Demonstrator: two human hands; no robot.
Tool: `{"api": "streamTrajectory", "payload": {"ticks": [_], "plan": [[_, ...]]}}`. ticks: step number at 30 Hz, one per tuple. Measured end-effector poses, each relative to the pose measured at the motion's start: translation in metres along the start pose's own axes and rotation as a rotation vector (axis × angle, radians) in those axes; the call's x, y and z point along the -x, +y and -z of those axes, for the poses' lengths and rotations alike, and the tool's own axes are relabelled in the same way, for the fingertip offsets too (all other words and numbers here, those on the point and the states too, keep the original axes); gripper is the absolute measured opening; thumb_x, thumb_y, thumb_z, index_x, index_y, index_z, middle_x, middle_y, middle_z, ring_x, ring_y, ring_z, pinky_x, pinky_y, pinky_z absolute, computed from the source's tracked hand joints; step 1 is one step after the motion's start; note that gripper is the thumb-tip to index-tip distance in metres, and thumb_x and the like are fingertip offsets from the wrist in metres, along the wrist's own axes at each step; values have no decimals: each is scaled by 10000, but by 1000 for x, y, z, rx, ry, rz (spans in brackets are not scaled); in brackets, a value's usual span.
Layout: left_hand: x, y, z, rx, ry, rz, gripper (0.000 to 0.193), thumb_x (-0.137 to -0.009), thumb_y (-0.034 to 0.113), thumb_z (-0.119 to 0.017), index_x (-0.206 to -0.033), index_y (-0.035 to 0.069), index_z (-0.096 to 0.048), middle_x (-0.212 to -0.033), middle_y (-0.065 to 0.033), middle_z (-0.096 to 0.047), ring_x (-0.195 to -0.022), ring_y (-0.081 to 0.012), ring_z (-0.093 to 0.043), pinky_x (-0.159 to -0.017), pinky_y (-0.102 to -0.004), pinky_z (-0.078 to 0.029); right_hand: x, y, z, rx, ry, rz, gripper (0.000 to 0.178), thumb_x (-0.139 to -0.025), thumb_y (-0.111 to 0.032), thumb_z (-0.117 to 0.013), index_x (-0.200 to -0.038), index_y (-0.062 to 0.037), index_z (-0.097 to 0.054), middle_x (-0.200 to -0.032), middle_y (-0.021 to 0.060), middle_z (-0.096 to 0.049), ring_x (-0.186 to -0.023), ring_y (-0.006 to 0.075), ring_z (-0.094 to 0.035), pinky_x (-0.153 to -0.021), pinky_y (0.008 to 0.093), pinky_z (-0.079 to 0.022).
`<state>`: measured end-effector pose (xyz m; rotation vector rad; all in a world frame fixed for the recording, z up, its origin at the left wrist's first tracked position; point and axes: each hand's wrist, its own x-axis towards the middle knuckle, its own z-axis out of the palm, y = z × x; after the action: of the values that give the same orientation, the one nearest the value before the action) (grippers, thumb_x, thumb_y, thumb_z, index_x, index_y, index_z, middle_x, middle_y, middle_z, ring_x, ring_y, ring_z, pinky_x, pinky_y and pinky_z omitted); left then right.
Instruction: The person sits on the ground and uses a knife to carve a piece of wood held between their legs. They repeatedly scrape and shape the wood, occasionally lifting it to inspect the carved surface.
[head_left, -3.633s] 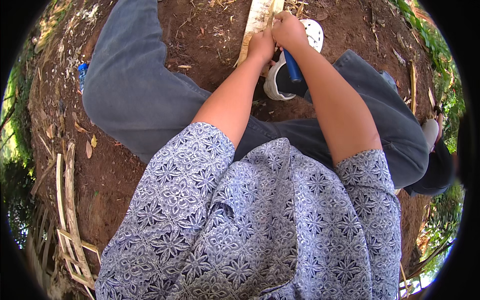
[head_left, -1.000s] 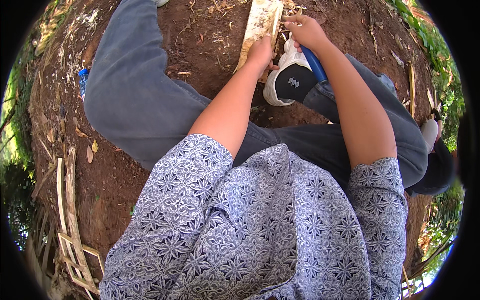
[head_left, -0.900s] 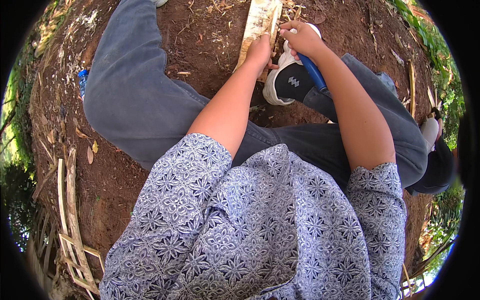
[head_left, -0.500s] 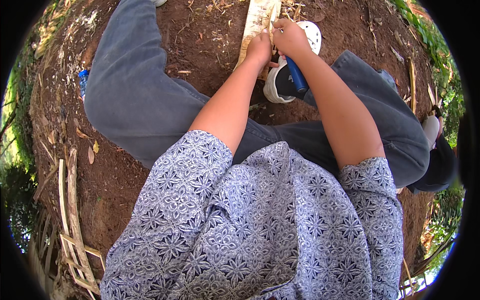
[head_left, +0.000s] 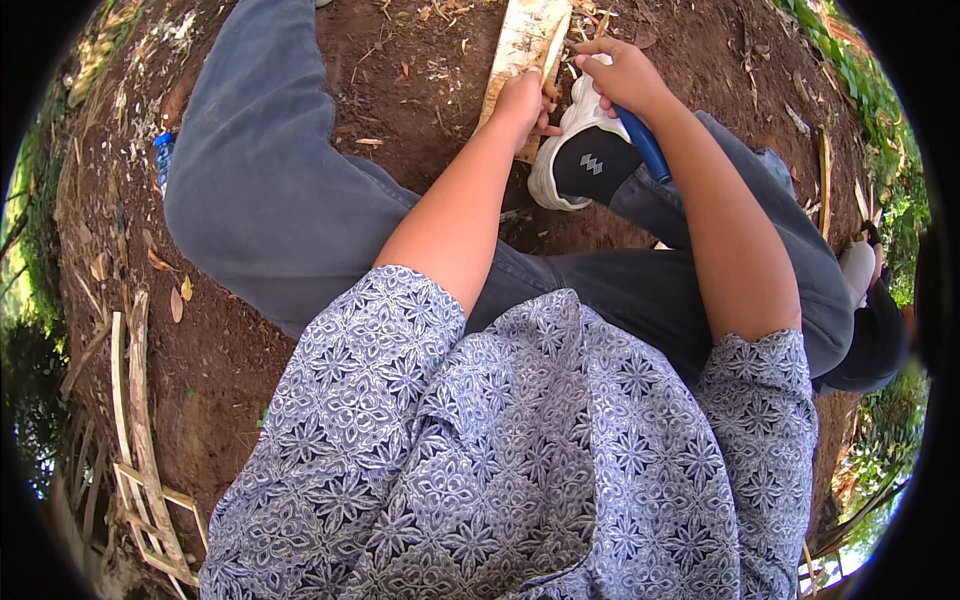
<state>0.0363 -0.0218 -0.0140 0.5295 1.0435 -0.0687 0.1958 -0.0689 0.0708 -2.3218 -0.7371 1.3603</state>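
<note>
My left hand (head_left: pixel 522 102) is closed round a thin pale strip of wood (head_left: pixel 556 47) at the right edge of a light, flat board (head_left: pixel 525 38). That board lies on the ground at the top, in front of me. In my right hand (head_left: pixel 627 78) is a blue-handled tool (head_left: pixel 645 145); its handle sticks out below my fist toward my wrist. A small dark tip shows past my fingers, close to the strip but apart from it. The rest of the working end is hidden. Just under my hands is my white shoe (head_left: pixel 548 178) with a black sock.
Brown soil (head_left: pixel 390 90) with wood chips and dry leaves surrounds me. A blue-capped bottle (head_left: pixel 164 150) stands beyond my left knee. Sticks joined like a ladder (head_left: pixel 140 430) lie at the left. Part of another person in dark clothing (head_left: pixel 870 340) shows at the right edge.
My right hand has moved right and away from the strip, carrying the blue-handled tool. More of my shoe and sock now shows. My left hand has stayed almost in place.
</note>
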Motion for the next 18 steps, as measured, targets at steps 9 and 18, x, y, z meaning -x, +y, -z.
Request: {"api": "streamTrajectory", "payload": {"ticks": [9,18], "plan": [[9,9,-6,-143,18,-37,434,-1051,506,-362,-944,119,-528,-587,31,-408,-461,-105,-400,-593,-388,-605,12,-11,-37,-34,39,-26,331,-980,-210,-613,-1241,-7,-625,-596,70,-604,-415,151,-559,-410,324,-471],[3,10,-2,-157,59,21,498,-1046,568,-348,-1114,138,-589,-608,25,-416,-497,-111,-418,-563,-362,-559,11,-28,-54,-19,137,-98,295,-939,-206,-606,-1152,-19,-687,-780,168,-718,-595,229,-692,-576,367,-562]]}}
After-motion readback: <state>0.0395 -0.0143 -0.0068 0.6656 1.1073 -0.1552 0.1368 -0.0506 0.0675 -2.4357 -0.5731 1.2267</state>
